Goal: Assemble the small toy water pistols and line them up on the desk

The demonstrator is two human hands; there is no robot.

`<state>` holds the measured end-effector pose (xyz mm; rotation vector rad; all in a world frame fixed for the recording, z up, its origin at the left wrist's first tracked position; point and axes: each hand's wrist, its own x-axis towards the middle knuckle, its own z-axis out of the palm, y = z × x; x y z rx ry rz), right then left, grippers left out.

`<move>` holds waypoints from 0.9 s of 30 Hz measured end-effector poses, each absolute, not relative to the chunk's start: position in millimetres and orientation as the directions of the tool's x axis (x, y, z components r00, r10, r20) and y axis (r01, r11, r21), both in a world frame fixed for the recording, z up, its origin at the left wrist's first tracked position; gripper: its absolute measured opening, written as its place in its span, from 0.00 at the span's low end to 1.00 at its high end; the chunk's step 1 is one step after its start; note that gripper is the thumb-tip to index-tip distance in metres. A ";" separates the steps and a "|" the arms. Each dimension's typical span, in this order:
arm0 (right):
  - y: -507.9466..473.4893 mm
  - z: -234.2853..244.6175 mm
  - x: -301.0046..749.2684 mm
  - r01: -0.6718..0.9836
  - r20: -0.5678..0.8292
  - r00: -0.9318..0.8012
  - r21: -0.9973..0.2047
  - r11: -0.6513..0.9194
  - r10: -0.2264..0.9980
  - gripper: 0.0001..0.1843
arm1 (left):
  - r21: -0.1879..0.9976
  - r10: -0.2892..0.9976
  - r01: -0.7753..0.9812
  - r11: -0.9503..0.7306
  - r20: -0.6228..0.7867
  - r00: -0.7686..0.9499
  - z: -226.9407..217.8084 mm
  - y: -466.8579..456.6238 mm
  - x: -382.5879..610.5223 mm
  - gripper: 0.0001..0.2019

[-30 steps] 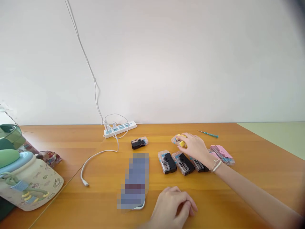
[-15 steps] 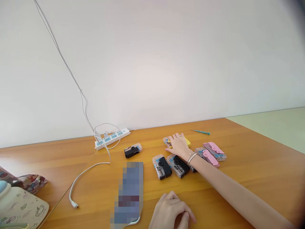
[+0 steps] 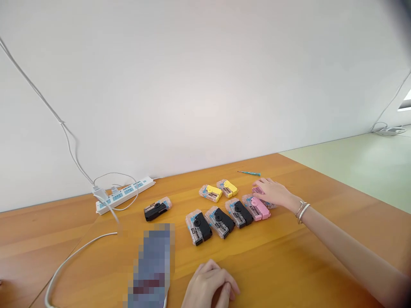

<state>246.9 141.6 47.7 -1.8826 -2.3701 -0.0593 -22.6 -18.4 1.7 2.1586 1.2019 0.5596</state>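
Note:
Several clear plastic packs with small black devices lie on the wooden table, three in a row and one apart at the left. Behind the row sit two packs with yellow devices. My right hand lies with its fingers over a pack with a pink device, and another pink pack sits just below it. My left hand rests curled on the table near the front, holding nothing, next to a pixelated flat object.
A white power strip with plugs lies at the table's back edge, and a white cable curves along the left. A thin teal screwdriver lies behind the packs. The table's right edge meets a pale green floor.
My right hand has moved from the yellow packs to the pink ones. The yellow packs now show side by side. The view has swung, so everything sits further left.

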 end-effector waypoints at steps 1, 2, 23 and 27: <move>142.6 46.3 254.8 0.979 0.070 -0.196 -0.050 0.200 0.978 0.14 | 0.676 0.860 0.612 -0.410 0.063 0.507 2.8 -18.6 -22.9 0.14; 143.9 45.1 260.3 0.982 0.033 -0.177 -0.060 0.178 0.984 0.14 | 0.673 0.864 0.619 -0.405 0.060 0.500 3.8 -18.9 -23.1 0.14; 88.2 75.5 202.1 0.674 0.379 -0.559 -0.309 0.670 0.737 0.21 | 0.930 0.921 0.347 -0.126 -0.021 0.389 9.2 -27.9 -25.0 0.11; 38.6 60.4 159.5 0.460 0.368 -0.696 -0.431 0.776 0.616 0.23 | 0.967 0.937 0.247 -0.056 -0.035 0.347 6.2 -29.7 -28.7 0.20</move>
